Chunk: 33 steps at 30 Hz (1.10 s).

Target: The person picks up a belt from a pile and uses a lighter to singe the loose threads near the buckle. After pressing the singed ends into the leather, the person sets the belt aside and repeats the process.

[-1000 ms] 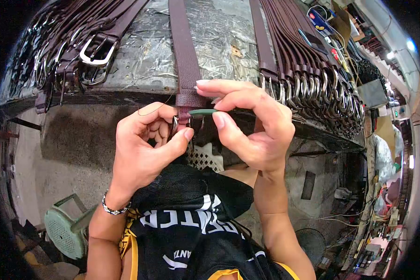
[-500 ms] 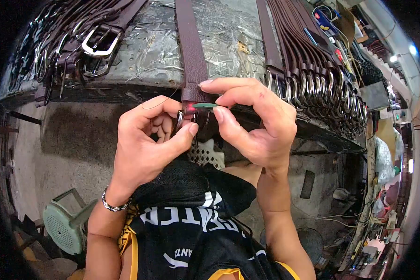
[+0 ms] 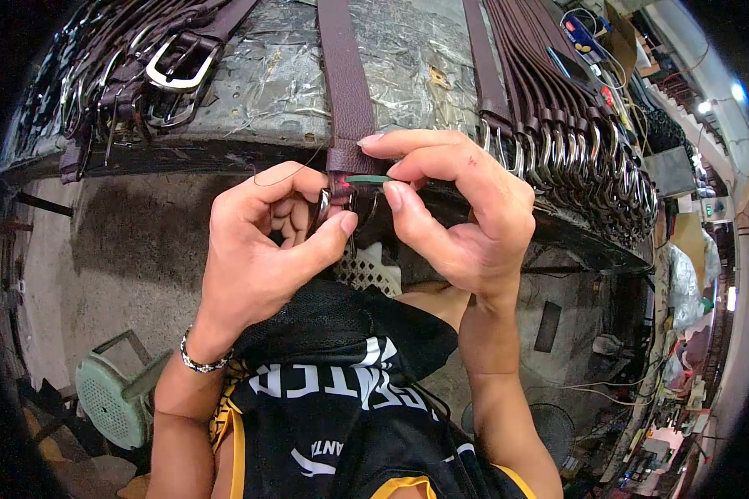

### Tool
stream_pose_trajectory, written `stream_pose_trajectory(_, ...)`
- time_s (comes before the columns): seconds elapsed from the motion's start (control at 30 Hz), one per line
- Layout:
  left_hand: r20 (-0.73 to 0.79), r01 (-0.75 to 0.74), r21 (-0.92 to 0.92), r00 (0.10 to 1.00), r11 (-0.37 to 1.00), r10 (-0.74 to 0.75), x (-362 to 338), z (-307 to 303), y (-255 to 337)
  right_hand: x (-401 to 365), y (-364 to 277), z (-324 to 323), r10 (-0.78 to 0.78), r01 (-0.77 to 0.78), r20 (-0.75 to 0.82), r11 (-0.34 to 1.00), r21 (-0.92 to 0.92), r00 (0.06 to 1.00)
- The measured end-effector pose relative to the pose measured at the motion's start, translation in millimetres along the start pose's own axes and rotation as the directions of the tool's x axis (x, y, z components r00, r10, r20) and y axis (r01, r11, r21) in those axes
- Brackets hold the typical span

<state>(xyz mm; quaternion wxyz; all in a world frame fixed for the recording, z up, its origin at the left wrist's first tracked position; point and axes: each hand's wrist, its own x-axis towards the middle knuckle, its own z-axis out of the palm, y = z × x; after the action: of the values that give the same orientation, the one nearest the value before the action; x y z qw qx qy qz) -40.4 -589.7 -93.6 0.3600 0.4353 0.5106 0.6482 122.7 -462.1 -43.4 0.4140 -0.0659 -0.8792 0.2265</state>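
Observation:
A dark brown leather belt (image 3: 351, 91) runs down over the bench edge, its buckle end between my hands. My left hand (image 3: 266, 241) pinches the dark metal buckle (image 3: 323, 206) between thumb and index finger. With thumb and fingertips, my right hand (image 3: 466, 208) grips a thin green strip-like tool (image 3: 368, 179), its far end at the belt just below the leather loop (image 3: 344, 160). A small red glow shows on the belt beside that end. One right fingertip rests against the belt's edge. A fine dark thread (image 3: 287, 172) curls by my left index finger.
More belts with buckles hang over the bench at right (image 3: 558, 133) and left (image 3: 141, 91), one with a large silver buckle (image 3: 179, 71). The bench top (image 3: 291, 75) looks scuffed and taped. A green stool (image 3: 112, 399) stands lower left; cables and cluttered shelves are at right.
The view has shifted slightly. My right hand and the green tool sit a little further right and higher; my left hand keeps its pinch on the buckle.

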Motion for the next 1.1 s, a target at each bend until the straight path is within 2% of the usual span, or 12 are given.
stream_pose_trajectory(1.1, 0.018, 0.009, -0.026, 1.000, 1.000, -0.009, 0.5, -1.1, 0.4, 0.6, -2.0, -2.4, 0.033, -0.032, 0.042, 0.999, -0.018, 0.999)
